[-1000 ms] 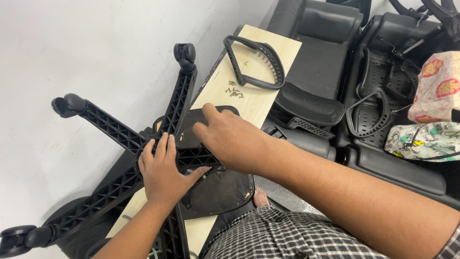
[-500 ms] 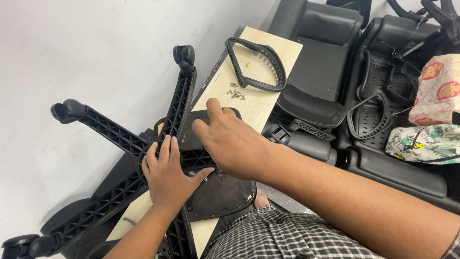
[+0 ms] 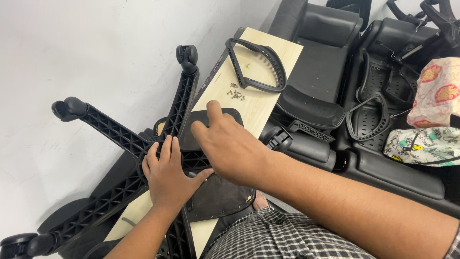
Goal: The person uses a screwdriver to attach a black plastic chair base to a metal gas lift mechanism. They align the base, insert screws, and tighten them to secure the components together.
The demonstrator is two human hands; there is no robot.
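Overhead, looking down on two bare hands at work on a black five-armed chair base (image 3: 115,134), lying across a pale wooden board (image 3: 261,103) beside a white wall. Left hand (image 3: 165,170) laid flat, fingers together and unclenched, pressing on the hub where the arms meet. Right hand (image 3: 230,146) palm down just beside it, loosely spread with the forefinger stretched out, resting on a dark metal plate (image 3: 218,196) at the hub and gripping nothing that shows. Barely changed from half a second ago: both hands in the same spots, base shifted only slightly, so likely steadying and aligning rather than lifting. Farther up the board, a looped black armrest (image 3: 258,64) and a scatter of small screws (image 3: 235,93). Black seat cushions (image 3: 326,57) stacked to the right.
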